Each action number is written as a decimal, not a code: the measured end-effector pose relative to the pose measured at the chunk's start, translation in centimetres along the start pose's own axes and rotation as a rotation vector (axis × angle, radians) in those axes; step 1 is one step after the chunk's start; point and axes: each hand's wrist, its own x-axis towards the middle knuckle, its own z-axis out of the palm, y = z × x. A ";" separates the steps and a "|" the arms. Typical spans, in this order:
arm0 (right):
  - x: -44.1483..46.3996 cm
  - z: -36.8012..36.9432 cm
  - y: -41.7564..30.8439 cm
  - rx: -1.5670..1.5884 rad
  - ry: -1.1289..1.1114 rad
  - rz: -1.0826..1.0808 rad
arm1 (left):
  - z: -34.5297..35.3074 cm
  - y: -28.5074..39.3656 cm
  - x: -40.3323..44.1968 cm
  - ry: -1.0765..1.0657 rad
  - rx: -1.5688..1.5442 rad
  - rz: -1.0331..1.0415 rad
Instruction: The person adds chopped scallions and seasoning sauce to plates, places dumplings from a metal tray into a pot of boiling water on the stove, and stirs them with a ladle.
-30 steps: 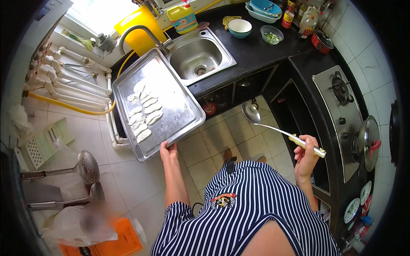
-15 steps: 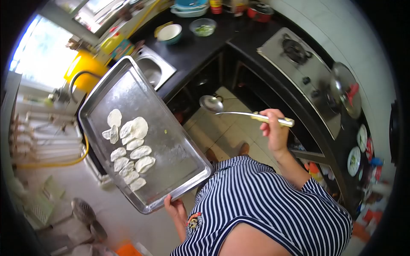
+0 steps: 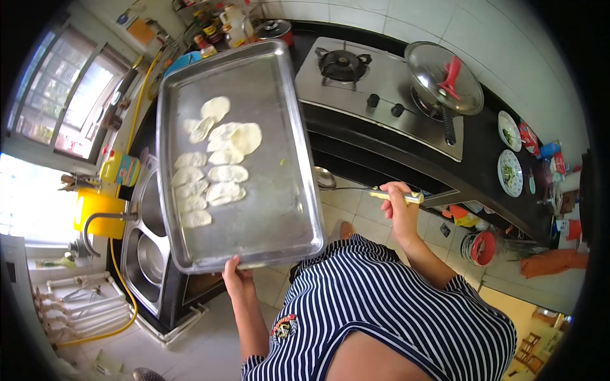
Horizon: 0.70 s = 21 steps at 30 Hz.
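Observation:
My left hand (image 3: 237, 279) grips the near edge of a large metal tray (image 3: 279, 209), its thumb over the rim and the other fingers underneath. On the tray's left part lie several floury dumplings (image 3: 227, 174) in rough rows. Flat round dough wrappers (image 3: 246, 138) lie among them and above them. My right hand (image 3: 401, 202) is closed around the pale yellow handle of a ladle (image 3: 356, 188). The ladle's bowl points left, beside the tray's right edge and partly hidden by it.
A gas stove (image 3: 375, 79) runs along the far counter. On its right burner sits a pan with a glass lid (image 3: 470, 82) and a red utensil on top. Two plates of chopped greens (image 3: 510, 173) stand farther right. A double sink (image 3: 145, 247) is at left, a red bucket (image 3: 484, 249) on the floor.
The view has turned right, bringing the stove nearer the middle. The tray has swung round with my left hand and now stands more upright in view. Both hands keep their hold.

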 end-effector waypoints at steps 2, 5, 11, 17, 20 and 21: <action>0.0 -2.4 0.2 0.008 0.047 0.009 | 3.7 -0.8 2.2 -0.073 0.061 -0.057; -0.3 -5.8 0.7 0.012 0.142 0.027 | 8.2 -2.7 6.1 -0.152 0.074 -0.110; -1.3 -8.6 1.0 0.002 0.302 0.039 | 19.1 -4.2 10.1 -0.319 0.158 -0.190; -1.3 -7.1 1.6 0.052 0.486 0.008 | 26.9 -5.1 15.9 -0.465 0.239 -0.260; -1.3 -4.9 1.0 0.040 0.557 -0.004 | 30.0 -5.4 17.7 -0.495 0.304 -0.272; -1.1 -4.2 0.9 0.036 0.584 -0.003 | 30.7 -5.8 18.7 -0.494 0.338 -0.291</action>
